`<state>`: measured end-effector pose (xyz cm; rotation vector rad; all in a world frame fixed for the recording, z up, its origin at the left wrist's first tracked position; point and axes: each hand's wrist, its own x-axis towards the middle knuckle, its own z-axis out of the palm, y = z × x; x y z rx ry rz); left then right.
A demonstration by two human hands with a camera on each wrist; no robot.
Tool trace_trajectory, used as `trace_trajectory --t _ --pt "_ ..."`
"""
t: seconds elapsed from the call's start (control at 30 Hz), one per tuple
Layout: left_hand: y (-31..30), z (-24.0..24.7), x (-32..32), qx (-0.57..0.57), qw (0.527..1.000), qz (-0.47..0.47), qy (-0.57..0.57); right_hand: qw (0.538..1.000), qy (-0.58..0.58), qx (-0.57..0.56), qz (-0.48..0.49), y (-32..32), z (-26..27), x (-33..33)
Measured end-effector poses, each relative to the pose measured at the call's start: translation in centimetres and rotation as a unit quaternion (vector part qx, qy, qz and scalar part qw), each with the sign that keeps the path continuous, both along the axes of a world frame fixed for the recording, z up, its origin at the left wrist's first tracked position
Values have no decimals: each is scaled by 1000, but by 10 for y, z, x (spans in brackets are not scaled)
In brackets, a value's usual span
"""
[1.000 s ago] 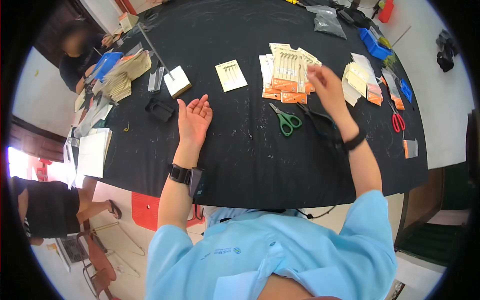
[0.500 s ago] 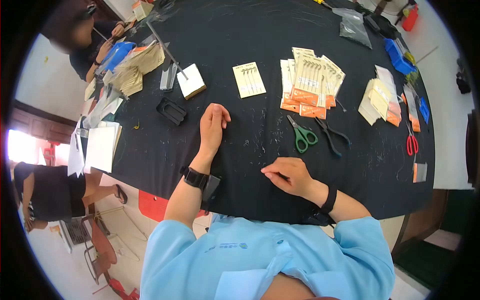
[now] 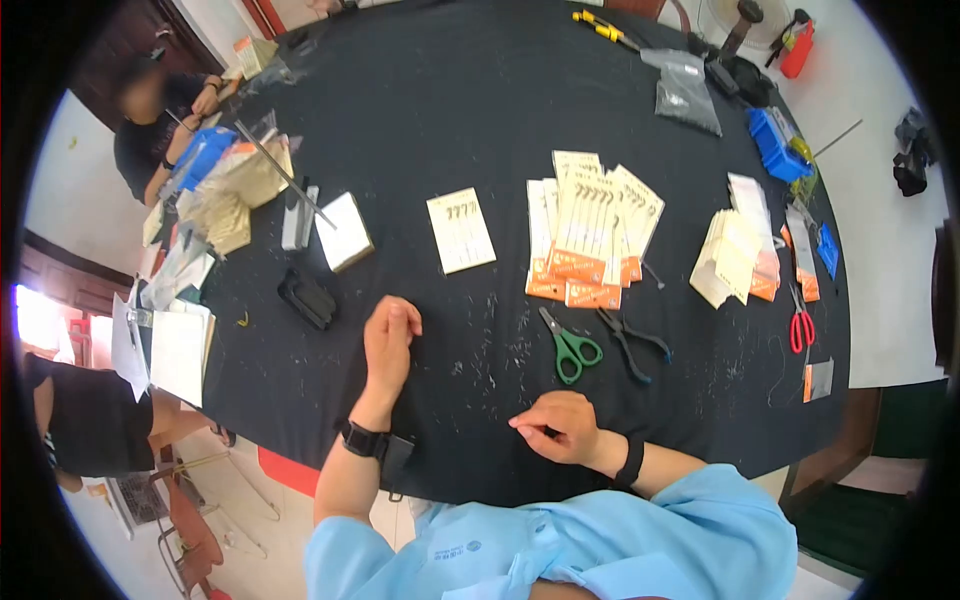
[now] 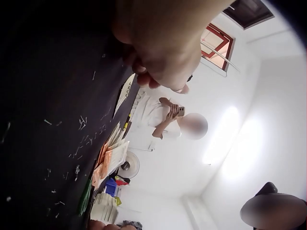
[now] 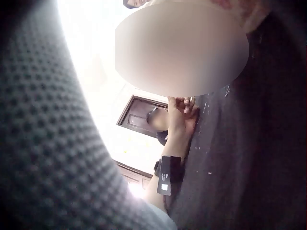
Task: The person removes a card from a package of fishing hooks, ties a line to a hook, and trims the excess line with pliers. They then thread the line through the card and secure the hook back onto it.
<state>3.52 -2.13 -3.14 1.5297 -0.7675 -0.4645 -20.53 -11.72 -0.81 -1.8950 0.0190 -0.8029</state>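
Note:
My left hand [image 3: 390, 345] rests on the black cloth with its fingers loosely curled and nothing visible in them. In the left wrist view that same hand [image 4: 160, 57] hangs across the top. To its right, near the front edge, lies my right hand [image 3: 560, 425], thumb and forefinger close together, with no object showing between them. Beyond the hands is a cream card [image 3: 461, 230] bearing several fishing hooks. A fanned pile of hook cards [image 3: 590, 225] with orange ends sits to the right. Green-handled scissors [image 3: 570, 350] and dark pliers [image 3: 632, 345] lie just beyond my right hand.
A white block [image 3: 343, 232] with a metal rod leaning over it and a black holder [image 3: 306, 298] stand left. Stacked cards [image 3: 725, 258], red scissors [image 3: 801, 325] and a blue box [image 3: 778, 147] lie right. Another person [image 3: 150, 130] sits far left.
My right hand has come from the card pile back toward the table's front edge. My left hand has turned from palm up onto its side, fingers curling in. The head view has shifted.

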Motion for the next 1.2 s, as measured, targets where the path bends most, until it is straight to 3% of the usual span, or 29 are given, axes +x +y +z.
trace_trajectory --t 0.2,0.43,0.77,0.87,1.0,1.03,1.07,1.13,1.2 --pt "-2 7 -12 22 999 9 -25 997 -19 -64 -36 2 2 0" --pt "2 14 -14 20 997 -70 -13 964 -19 -235 -125 8 0 4" --pt "1 16 -14 4 998 -57 -40 955 -9 -229 -188 16 11 1" --pt "-3 5 -13 -26 995 -40 -87 943 -76 -278 -168 28 57 -6" --pt "0 11 -18 -19 996 -25 -80 912 -132 -341 -185 42 161 -53" --pt "0 10 -18 -12 996 -22 -81 905 -192 -334 -180 43 180 -67" --pt "-1 6 -17 -11 995 -11 -96 886 -232 -339 -217 53 205 -75" --pt "-3 2 -17 -3 993 -2 -115 802 -361 -428 -207 41 244 -102" --pt "-5 1 -18 -7 990 8 -141 744 -410 -497 -176 42 276 -122"
